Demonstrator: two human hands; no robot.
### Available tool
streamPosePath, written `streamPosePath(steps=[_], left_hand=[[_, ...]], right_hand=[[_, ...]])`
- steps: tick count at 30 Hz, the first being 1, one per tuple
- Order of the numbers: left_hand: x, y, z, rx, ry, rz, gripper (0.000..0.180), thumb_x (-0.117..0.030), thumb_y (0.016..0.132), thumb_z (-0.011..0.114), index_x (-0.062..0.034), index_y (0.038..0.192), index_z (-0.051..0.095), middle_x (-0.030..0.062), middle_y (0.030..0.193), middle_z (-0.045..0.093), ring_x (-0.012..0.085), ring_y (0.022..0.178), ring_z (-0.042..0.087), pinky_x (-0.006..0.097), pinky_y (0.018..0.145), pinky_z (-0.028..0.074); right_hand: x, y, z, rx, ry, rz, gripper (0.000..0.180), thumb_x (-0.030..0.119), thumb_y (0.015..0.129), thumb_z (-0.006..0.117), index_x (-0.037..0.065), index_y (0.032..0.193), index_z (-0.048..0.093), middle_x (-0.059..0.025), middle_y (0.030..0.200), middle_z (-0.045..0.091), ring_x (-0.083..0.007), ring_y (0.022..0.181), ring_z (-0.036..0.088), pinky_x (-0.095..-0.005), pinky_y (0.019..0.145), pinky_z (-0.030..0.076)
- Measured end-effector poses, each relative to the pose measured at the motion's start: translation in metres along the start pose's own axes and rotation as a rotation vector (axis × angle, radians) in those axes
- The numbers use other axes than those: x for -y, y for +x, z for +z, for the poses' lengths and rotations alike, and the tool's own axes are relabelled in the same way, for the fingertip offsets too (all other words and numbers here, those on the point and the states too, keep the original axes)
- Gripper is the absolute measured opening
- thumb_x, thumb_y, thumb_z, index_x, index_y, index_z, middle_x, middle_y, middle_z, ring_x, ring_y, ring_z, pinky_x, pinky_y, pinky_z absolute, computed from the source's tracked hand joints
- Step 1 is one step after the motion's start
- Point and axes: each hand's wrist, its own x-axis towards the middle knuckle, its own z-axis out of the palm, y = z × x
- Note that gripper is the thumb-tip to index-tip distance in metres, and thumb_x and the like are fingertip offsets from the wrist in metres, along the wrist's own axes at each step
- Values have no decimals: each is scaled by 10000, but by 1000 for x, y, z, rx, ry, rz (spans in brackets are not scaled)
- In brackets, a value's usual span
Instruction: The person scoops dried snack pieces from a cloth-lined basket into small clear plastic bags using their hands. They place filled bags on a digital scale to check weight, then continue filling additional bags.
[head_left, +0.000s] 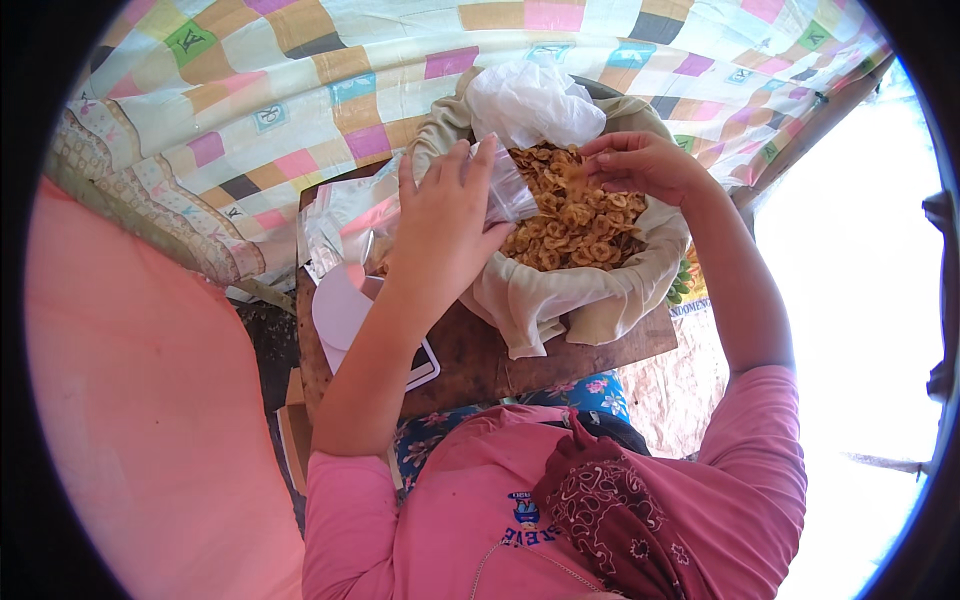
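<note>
A patchwork cloth (300,90) hangs behind a wooden board (560,350). A white scale (345,320) rests on the board. A pink wall (130,400) stands left.

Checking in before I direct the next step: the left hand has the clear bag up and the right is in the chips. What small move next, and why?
Probably bring the right hand across to the clear plastic bag and drop its chips in. The left hand holds the bag at the rim of the cloth-lined basket, and the right hand's fingers are pinched on fried chips just beside it.
</note>
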Motion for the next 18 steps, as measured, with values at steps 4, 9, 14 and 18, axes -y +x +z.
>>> streamPosePath(steps=[4, 9, 14, 18], left_hand=[[-3, 3, 0, 7, 2, 4, 919, -282, 793, 813, -107, 1551, 323, 188, 1437, 497, 323, 1354, 474, 594, 1173, 267], [-5, 3, -2, -16, -2, 7, 918, -286, 790, 816, -110, 1548, 328, 185, 1431, 502, 326, 1351, 478, 601, 1157, 290], [-6, 8, 2, -44, -12, -9, 907, -278, 779, 824, -128, 1537, 348, 165, 1421, 520, 327, 1327, 508, 600, 1147, 304], [-1, 7, 1, -74, -62, -47, 893, -263, 778, 824, -146, 1532, 359, 141, 1414, 534, 319, 1308, 531, 595, 1150, 302]], right_hand=[[5, -4, 4, 69, 61, -50, 362, 104, 1015, 586, -18, 1354, 554, -153, 1268, 663, -229, 1106, 695, -311, 934, 582], [20, -10, 25, -29, -118, -112, 405, 164, 1026, 578, -35, 1376, 529, -158, 1251, 667, -230, 1172, 666, -312, 938, 571], [38, -10, 66, -103, -349, -267, 434, 234, 1023, 601, -2, 1381, 538, -115, 1170, 706, -186, 1153, 665, -307, 920, 557], [38, 4, 75, -124, -502, -399, 333, 212, 980, 647, 58, 1275, 651, -90, 1116, 727, -157, 1005, 690, -311, 866, 551]])
